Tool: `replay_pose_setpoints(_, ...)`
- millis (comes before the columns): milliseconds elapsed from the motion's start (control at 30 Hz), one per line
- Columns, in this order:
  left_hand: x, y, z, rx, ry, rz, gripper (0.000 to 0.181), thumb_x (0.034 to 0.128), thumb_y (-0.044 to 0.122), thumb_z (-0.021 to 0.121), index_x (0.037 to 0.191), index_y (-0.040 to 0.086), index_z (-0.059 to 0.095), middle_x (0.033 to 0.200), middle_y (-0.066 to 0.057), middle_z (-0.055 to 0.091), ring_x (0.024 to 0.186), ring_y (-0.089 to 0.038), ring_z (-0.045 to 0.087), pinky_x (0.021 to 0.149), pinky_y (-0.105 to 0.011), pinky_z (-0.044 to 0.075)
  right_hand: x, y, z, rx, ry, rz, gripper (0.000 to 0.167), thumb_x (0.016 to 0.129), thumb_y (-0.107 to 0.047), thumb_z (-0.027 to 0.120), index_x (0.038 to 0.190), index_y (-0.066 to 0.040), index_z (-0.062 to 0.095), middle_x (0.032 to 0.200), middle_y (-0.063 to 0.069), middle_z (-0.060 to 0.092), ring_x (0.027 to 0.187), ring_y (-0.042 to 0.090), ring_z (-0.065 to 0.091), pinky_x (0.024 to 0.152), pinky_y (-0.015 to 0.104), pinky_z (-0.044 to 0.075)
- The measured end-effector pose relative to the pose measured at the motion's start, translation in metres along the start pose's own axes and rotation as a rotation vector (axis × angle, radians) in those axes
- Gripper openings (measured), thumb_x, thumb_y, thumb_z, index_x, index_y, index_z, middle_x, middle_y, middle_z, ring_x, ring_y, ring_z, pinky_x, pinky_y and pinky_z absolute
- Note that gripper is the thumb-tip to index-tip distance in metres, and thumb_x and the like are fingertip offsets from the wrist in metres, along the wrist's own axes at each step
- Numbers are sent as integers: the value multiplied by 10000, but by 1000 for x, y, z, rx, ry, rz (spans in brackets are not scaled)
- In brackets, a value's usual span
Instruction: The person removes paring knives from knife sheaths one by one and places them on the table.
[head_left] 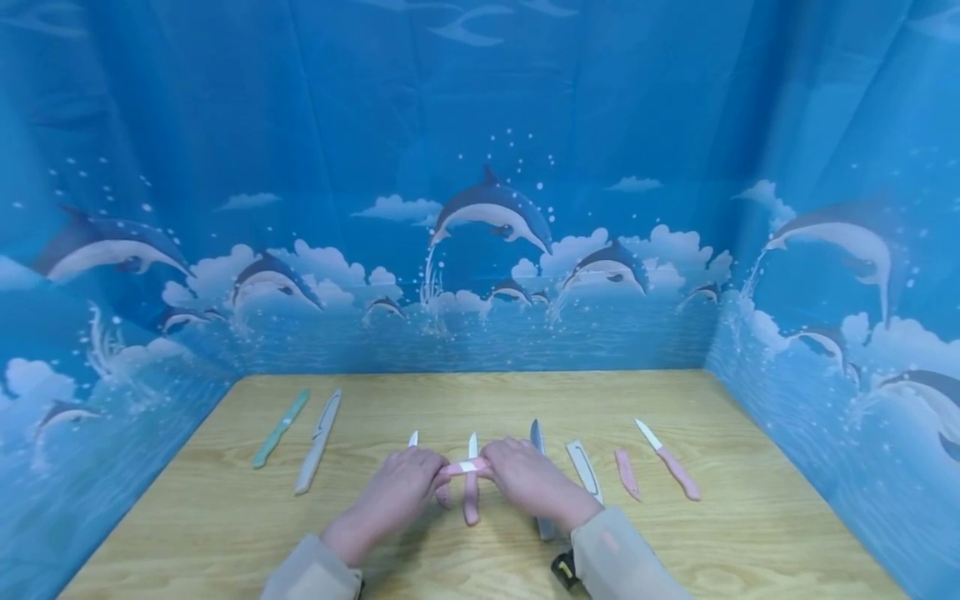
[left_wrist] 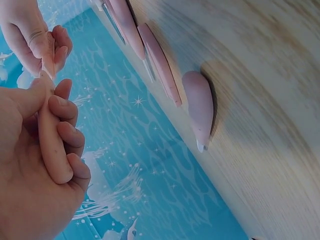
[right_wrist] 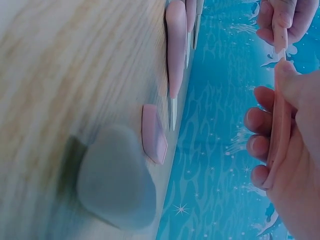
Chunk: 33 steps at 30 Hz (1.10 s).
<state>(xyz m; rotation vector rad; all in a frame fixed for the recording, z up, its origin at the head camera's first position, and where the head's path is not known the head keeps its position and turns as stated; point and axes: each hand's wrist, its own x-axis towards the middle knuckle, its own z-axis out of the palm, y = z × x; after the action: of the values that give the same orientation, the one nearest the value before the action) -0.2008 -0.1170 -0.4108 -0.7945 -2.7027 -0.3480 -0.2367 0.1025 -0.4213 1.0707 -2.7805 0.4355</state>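
My left hand (head_left: 405, 485) (left_wrist: 37, 155) has its fingers curled round a pink knife handle (left_wrist: 54, 145). In my right hand (head_left: 534, 482) (right_wrist: 302, 145) is a slim pink piece, apparently a sheath (right_wrist: 281, 125). A short stretch of bright blade (head_left: 468, 466) shows between the two hands, which are held level above the table. Beneath them lies a pink-handled knife (head_left: 471, 502), with a pink sheath (head_left: 443, 497) to its left. Another blade tip (head_left: 413, 437) sticks out beyond my left hand, its handle hidden in the head view.
On the wooden table (head_left: 187, 517), a green knife (head_left: 281, 429) and a pale sheathed knife (head_left: 318, 446) lie left. Rightward are a dark-bladed knife (head_left: 537, 435) partly under my right hand, a white sheath (head_left: 584, 468), a pink sheath (head_left: 627, 475) and a pink knife (head_left: 678, 475).
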Motion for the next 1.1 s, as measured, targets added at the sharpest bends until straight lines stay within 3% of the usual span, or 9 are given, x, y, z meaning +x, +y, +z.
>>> replay_pose_setpoints(267,0,0,-1,-47,-50,-37,261,1010,338,472,1023,146,648,966,20,679,917,-140,605,872,-415,487,0,2,1,-9,-10,2,229,1009,-338,462,1074,-163,593,983,-76,618,957,97,569,947,328,457)
replay_pose_setpoints(600,2,-4,1,-41,-95,-45,225,1005,319,492,1037,158,646,949,59,664,887,-104,587,864,-406,484,1,4,0,-10,-44,3,322,1017,-395,401,1136,-168,597,1017,-82,622,1002,103,574,985,352,456)
replay_pose_setpoints(1100,4,-2,0,-21,-79,-31,237,1004,310,496,1028,132,652,941,29,674,896,-134,616,886,-419,493,0,7,-5,-26,-79,19,324,1015,-391,409,1170,-170,589,1049,-76,628,1063,130,580,1029,379,429)
